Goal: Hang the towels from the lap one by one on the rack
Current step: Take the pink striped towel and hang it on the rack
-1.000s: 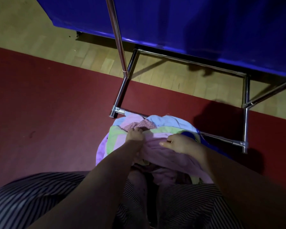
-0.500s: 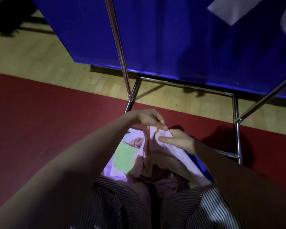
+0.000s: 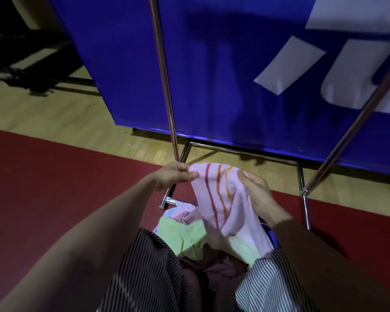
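I hold a pink striped towel [image 3: 221, 199] stretched between both hands above my lap.

My left hand [image 3: 173, 176] pinches its top left corner; my right hand [image 3: 257, 190] is clamped on its right edge, thumb across the cloth. The towel's lower end trails down into the pile of towels [image 3: 185, 235] on my lap, green and pink among them. The chrome rack [image 3: 164, 86] stands just beyond my hands, its upright post behind my left hand, before a blue banner [image 3: 234, 64].

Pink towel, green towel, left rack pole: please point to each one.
Pink towel [image 3: 229, 199]: head view, on its middle, beside the stripes.
Green towel [image 3: 178, 233]: head view, on its left fold.
Left rack pole [image 3: 164, 82]: head view, on its shaft.
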The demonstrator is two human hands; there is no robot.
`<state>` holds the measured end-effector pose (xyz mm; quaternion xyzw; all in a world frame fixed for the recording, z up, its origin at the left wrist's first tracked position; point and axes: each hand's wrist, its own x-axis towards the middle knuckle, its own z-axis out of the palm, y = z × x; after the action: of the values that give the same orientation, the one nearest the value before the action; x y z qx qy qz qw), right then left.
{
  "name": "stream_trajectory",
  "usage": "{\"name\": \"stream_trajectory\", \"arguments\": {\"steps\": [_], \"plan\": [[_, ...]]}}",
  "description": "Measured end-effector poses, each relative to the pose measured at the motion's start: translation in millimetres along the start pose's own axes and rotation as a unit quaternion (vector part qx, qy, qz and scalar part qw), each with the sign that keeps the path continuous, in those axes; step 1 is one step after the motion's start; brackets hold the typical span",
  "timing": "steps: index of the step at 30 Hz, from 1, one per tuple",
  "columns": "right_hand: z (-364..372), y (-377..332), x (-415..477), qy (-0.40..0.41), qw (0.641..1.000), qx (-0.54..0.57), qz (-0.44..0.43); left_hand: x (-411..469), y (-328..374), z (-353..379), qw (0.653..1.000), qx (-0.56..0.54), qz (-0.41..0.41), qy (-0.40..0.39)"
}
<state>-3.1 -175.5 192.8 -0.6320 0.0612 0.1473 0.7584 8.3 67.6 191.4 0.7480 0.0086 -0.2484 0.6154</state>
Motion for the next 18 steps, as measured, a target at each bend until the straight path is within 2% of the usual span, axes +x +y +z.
{"name": "stream_trajectory", "arguments": {"steps": [1,3,5,8,11,15,18], "plan": [[-1,3,2,-0.001,0.999,-0.040,0.009,-1,3,2,0.998,-0.060,0.012,0.014],[3,4,1,-0.028,0.994,-0.100,0.017,-1,14,11,0.994,-0.103,0.028,0.028],[13,0,1,-0.069,0.990,-0.122,0.019,2,22,21,0.996,-0.072,0.037,0.033],[26,-6,4,-0.114,0.988,-0.099,0.013,7,28,36,0.999,0.006,0.038,-0.003],[29,-6,3,-0.133,0.975,-0.174,0.029,13,30,44,0.998,0.045,0.050,-0.016],[25,-2,9,-0.084,0.960,-0.266,0.004,18,20,41,0.998,0.044,0.027,-0.026],[27,-1,13,-0.043,0.976,-0.213,-0.015,14,17,41,0.997,0.025,-0.006,-0.068]]}}
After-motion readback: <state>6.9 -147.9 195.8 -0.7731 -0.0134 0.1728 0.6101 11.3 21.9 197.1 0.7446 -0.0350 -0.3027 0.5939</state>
